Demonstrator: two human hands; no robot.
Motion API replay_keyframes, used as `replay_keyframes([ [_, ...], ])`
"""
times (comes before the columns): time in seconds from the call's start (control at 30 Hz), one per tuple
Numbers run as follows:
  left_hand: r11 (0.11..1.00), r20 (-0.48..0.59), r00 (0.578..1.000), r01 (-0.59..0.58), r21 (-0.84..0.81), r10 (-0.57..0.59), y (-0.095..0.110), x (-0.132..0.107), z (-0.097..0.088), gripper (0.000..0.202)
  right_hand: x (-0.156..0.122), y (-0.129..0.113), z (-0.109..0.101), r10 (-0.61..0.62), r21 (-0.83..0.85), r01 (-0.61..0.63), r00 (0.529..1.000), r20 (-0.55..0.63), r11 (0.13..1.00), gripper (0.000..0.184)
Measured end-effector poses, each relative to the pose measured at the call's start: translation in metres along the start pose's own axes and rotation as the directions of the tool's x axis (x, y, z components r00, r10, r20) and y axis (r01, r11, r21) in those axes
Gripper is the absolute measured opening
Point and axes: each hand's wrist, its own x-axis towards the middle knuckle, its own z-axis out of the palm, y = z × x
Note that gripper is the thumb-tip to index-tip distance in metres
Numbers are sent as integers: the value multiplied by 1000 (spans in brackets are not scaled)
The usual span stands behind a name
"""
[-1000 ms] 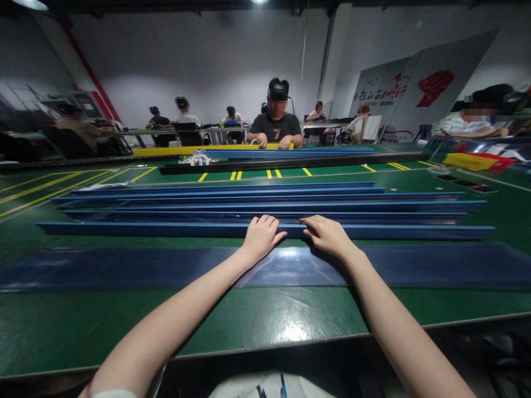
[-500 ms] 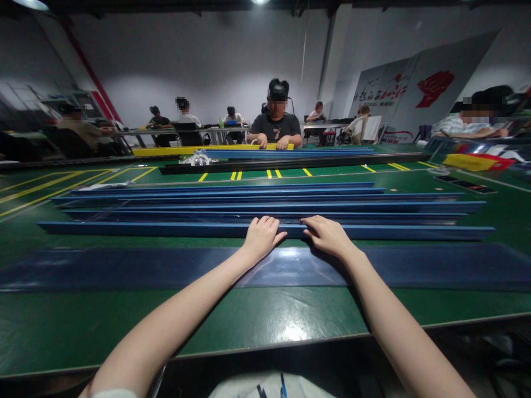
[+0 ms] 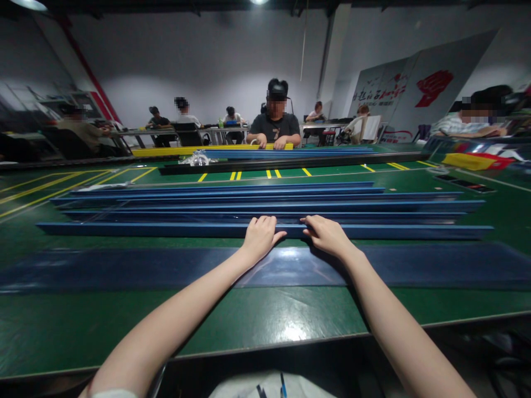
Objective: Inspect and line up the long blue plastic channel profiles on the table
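Note:
A long blue channel strip [image 3: 145, 229] lies crosswise on the green table. My left hand [image 3: 260, 237] is closed over its middle, with the fingers on the far side and the thumb on the near face. A short gap to the right, my right hand [image 3: 327, 235] grips the same strip in a like way. Both sets of fingertips are partly hidden behind it. Under my wrists a wide, clear bluish plastic sheet [image 3: 124, 268] is spread flat along the table. Just beyond my fingers lie several more blue strips [image 3: 199, 204], side by side.
Farther off are a dark rail [image 3: 315, 163], bundled clear plastic wrap [image 3: 199, 158] and a yellow bar [image 3: 178, 150] under a co-worker's hands [image 3: 271, 142]. Phones [image 3: 467, 183] and a yellow and red tray [image 3: 475, 161] sit at the right. The table's front edge [image 3: 232, 355] is near me.

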Motion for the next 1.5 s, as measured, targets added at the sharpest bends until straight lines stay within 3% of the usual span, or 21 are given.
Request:
replay_keyframes([
  [0.37,999,5,999,32,8,-32,1,0,0,37,0,0,0,-1,-3,1,1000,-6,1000,28],
  [0.87,1000,-24,999,-27,-11,26,-1,-1,0,32,0,2,2,-29,-16,28,999,-32,999,27],
  [1.17,952,-32,956,-294,-84,292,-2,1,1,25,0,2,3,-34,-23,34,999,-37,999,27],
  [1.5,958,-30,970,-241,-157,239,-3,1,5,22,0,2,3,-37,-29,36,999,-33,999,25],
])
